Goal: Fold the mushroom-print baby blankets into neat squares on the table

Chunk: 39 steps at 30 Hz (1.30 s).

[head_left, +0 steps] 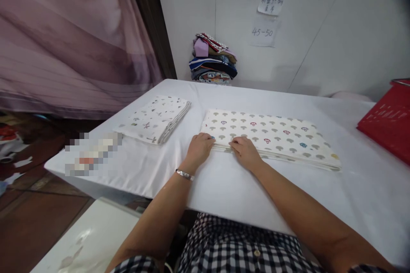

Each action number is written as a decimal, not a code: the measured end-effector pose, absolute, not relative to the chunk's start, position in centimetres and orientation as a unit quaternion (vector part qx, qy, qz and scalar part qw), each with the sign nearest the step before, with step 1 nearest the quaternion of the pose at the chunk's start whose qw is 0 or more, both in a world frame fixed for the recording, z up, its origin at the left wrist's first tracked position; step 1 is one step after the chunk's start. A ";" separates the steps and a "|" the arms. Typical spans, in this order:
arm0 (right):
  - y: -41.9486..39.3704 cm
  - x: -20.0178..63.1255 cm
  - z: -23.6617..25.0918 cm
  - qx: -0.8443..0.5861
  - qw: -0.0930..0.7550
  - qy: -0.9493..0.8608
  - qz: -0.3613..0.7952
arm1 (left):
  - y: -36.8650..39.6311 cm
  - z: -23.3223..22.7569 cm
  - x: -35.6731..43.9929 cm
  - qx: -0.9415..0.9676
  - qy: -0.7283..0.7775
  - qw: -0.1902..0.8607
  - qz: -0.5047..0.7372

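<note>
A long folded cloth point(272, 134), cream with grey mushrooms and a few red and blue ones, lies flat in several layers on the white table. At its near left corner my left hand point(200, 148) is closed on the edge, a bracelet round the wrist. My right hand point(246, 151) pinches the same near edge a little further right, fingers pressed together. To the left, apart from both hands, lies a second folded cloth point(156, 117), white with small grey prints.
The white-covered table point(224, 196) fills the middle. A blurred-out item lies at its left edge. Folded fabrics point(213, 62) are stacked by the wall at the back. A red basket point(389, 119) stands at the right; a pink curtain point(64, 30) hangs at the left.
</note>
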State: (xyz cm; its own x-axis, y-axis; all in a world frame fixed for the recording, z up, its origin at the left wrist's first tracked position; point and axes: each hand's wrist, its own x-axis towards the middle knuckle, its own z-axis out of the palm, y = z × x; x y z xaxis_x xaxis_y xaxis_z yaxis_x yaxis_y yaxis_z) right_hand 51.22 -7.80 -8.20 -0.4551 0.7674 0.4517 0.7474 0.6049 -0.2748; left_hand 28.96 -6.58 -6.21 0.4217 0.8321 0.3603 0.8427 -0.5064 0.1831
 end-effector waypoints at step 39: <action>-10.9 60.8 -7.5 -0.479 0.332 -0.812 -0.002 | -6.2 -6.4 29.7 -0.869 -0.440 0.013 -0.227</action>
State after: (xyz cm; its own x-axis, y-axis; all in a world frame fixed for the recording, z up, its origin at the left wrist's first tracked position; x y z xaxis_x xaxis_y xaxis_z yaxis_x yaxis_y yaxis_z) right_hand 60.79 -10.86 -7.47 -0.3202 0.7777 0.5410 0.7799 0.5406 -0.3155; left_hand 29.74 -6.23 -6.35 0.5090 0.7589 0.4062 0.7709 -0.6119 0.1770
